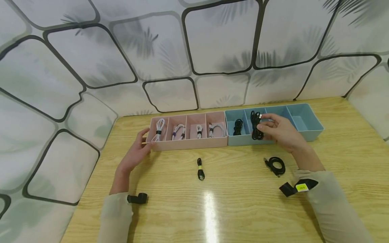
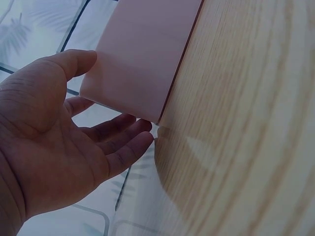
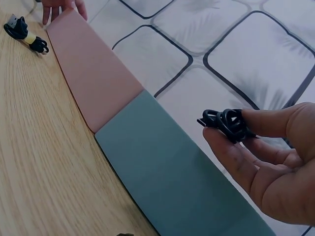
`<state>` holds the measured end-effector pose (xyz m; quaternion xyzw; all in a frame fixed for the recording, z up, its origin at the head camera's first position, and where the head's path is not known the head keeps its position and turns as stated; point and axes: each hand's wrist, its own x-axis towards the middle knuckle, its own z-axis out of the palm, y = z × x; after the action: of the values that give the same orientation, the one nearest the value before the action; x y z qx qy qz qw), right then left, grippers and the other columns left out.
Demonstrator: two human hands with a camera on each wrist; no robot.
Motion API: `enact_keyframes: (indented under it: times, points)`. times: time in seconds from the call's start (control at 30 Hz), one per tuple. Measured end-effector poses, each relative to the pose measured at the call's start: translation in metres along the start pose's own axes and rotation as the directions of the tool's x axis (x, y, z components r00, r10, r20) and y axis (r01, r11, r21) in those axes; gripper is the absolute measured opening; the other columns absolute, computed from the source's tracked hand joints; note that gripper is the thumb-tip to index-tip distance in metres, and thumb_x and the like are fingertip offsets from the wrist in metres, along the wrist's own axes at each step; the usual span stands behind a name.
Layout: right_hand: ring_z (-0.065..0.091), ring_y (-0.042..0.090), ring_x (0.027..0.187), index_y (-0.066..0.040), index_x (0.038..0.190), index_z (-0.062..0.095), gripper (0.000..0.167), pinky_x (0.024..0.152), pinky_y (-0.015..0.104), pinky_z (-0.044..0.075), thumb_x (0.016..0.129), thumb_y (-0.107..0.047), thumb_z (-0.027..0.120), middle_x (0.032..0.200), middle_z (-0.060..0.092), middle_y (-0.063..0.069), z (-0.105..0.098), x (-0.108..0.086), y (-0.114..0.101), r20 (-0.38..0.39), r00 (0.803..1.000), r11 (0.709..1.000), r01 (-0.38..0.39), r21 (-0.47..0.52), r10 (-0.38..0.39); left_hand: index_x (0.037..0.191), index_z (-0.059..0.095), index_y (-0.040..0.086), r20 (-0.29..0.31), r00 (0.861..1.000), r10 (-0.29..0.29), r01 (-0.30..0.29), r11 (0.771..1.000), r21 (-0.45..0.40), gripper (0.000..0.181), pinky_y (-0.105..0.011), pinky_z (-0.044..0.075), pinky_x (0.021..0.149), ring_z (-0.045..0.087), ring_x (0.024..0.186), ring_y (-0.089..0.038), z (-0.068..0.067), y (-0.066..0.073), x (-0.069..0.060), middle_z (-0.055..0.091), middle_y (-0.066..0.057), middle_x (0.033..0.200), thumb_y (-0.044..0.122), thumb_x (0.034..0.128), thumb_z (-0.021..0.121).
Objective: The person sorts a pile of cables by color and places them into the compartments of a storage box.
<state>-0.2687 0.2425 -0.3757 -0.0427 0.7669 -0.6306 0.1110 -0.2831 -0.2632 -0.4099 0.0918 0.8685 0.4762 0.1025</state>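
Pinching a bundled black cable [image 1: 256, 126] between thumb and fingertips, our right hand [image 1: 281, 132] holds it up over the front edge of a pale-blue rectangular box [image 1: 243, 141] with compartments. A metal connector [image 1: 260, 116] shows at the bundle's top, beside our fingertips. Just left of this hand, a coiled black cable [image 1: 238, 127] lies in the box's leftmost compartment. Nearer to us than the hand, a black cable wound into a ring [image 1: 277, 166] rests on the light wood-grained table [image 1: 170, 202]; well to the hand's left lies a slim black cable with a yellow band [image 1: 200, 169].

Our left hand [image 1: 136, 152], thumb and fingers apart, touches the left end of a pink rectangular box [image 1: 188, 145] that adjoins the blue one. Rightward from this hand, its four compartments hold a long looped white cable [image 1: 159, 129], a white cable with purple parts [image 1: 178, 132], a small white bundle with a black band [image 1: 199, 131] and a loosely coiled white cable [image 1: 218, 130]. Beyond both hands rises a white backdrop [image 1: 222, 40] with dark rounded outlines.
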Motion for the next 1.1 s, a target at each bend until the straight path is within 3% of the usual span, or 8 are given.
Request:
enact_keyframes:
  times: [0.27,0.4,0.6,0.83,1.1]
  points:
    - [0.064,0.005,0.081,0.003,0.153,0.021,0.07,0.073,0.026,0.056,0.1,-0.019,0.061,0.097,0.063,-0.011,-0.003,0.001,0.002,-0.045,0.999,0.989,-0.003,0.15,0.01,0.159,0.01,0.02,0.008,1.0,-0.008,0.008,1.0,0.001,0.066,-0.047,0.044,0.09,0.048,0.127,-0.044,-0.001,0.001,-0.001,0.035,-0.03,0.147,0.031,0.1061,0.047]
    - [0.064,0.008,0.073,0.002,0.154,0.017,0.075,0.07,0.026,0.056,0.098,-0.015,0.064,0.089,0.065,-0.008,-0.004,0.0,0.001,-0.064,0.998,0.963,0.01,0.268,0.007,0.159,0.01,0.02,0.011,1.0,-0.006,0.006,1.0,-0.003,0.066,-0.048,0.044,0.091,0.048,0.127,-0.045,-0.001,0.002,-0.002,0.035,-0.03,0.147,0.031,0.1059,0.048]
    - [0.065,0.01,0.074,-0.001,0.157,0.008,0.082,0.069,0.026,0.056,0.097,-0.009,0.063,0.084,0.067,-0.006,-0.007,0.0,0.002,-0.057,0.998,0.928,0.044,0.369,-0.025,0.159,0.009,0.018,0.014,1.0,-0.007,0.007,1.0,-0.01,0.066,-0.049,0.043,0.092,0.048,0.128,-0.045,-0.001,0.002,-0.002,0.036,-0.031,0.146,0.03,0.106,0.048]
    - [0.068,0.011,0.08,-0.003,0.158,0.001,0.086,0.071,0.024,0.056,0.097,-0.005,0.063,0.088,0.068,-0.004,-0.01,-0.001,0.004,-0.055,0.998,0.903,0.042,0.427,-0.021,0.159,0.01,0.018,0.007,1.0,-0.005,0.005,1.0,-0.002,0.067,-0.045,0.045,0.088,0.051,0.123,-0.045,-0.001,0.001,-0.001,0.037,-0.031,0.145,0.03,0.1057,0.049]
    - [0.068,0.013,0.079,-0.005,0.158,0.0,0.089,0.073,0.026,0.057,0.096,-0.006,0.064,0.088,0.067,-0.002,-0.011,0.0,0.006,-0.085,0.996,0.908,0.025,0.418,0.011,0.159,0.009,0.02,0.011,1.0,-0.007,0.007,1.0,0.001,0.067,-0.049,0.042,0.093,0.048,0.127,-0.045,-0.001,0.0,-0.001,0.036,-0.03,0.147,0.032,0.1058,0.048]
